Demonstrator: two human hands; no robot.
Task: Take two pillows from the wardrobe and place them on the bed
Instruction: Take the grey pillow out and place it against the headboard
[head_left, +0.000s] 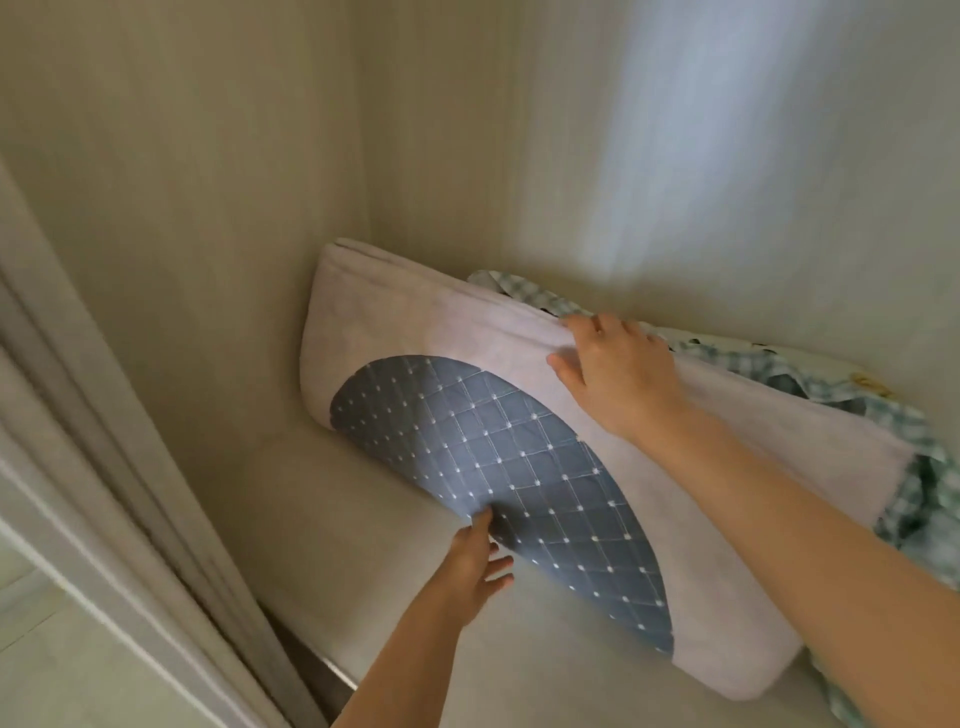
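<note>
A pale lilac pillow (395, 332) with a grey quilted oval patch stands on edge on the wardrobe shelf (332, 545), leaning towards the back wall. My right hand (613, 369) grips its upper edge, fingers curled over the top. My left hand (475, 566) presses against the lower edge of the grey patch, thumb on the fabric and fingers partly underneath. Behind the pillow lies a green-and-white checked bundle (883, 415); whether it is a second pillow is unclear, as most of it is hidden.
The wardrobe's beige side wall (208, 234) stands close on the left and the back wall (623, 156) right behind the pillow. A door frame or sliding door edge (104, 493) runs diagonally at the lower left. The shelf's front edge (332, 670) is near my left forearm.
</note>
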